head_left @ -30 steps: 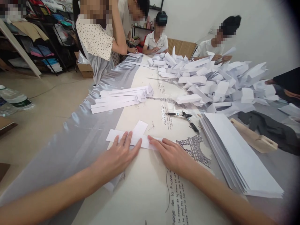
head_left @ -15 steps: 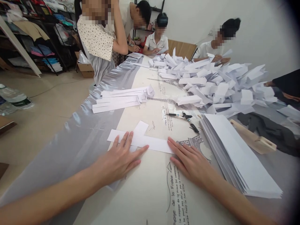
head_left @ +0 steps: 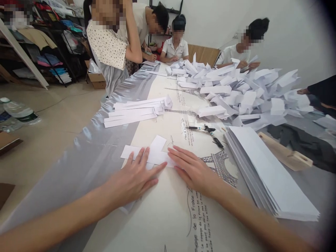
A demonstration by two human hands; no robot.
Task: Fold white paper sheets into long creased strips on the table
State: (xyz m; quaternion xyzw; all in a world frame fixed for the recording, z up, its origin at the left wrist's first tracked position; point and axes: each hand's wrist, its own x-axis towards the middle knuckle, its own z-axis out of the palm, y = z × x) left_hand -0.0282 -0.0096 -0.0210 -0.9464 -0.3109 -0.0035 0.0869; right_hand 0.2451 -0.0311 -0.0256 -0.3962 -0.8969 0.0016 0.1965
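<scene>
A white paper strip point(head_left: 128, 151) lies on the tablecloth in front of me, crossing over a second strip point(head_left: 159, 142) that sticks out behind it at an angle. Pressed on the upper strip is my left hand point(head_left: 138, 175), fingers spread, with nothing gripped. My right hand point(head_left: 193, 166) lies flat on the strip's right end, its fingers stretched out and covering that end. Whether the two strips are joined cannot be made out under my left hand.
Folded paper strips point(head_left: 139, 109) lie further left on the table. A big heap of folded papers point(head_left: 246, 92) fills the back right. Pens point(head_left: 206, 129) lie mid-table; a paper stack point(head_left: 265, 175) and a wooden piece point(head_left: 286, 152) are at right. Several people sit or stand around the table.
My right hand has moved left along the paper strip, toward my left hand, and its end past my fingers no longer shows. My left hand has stayed in place.
</scene>
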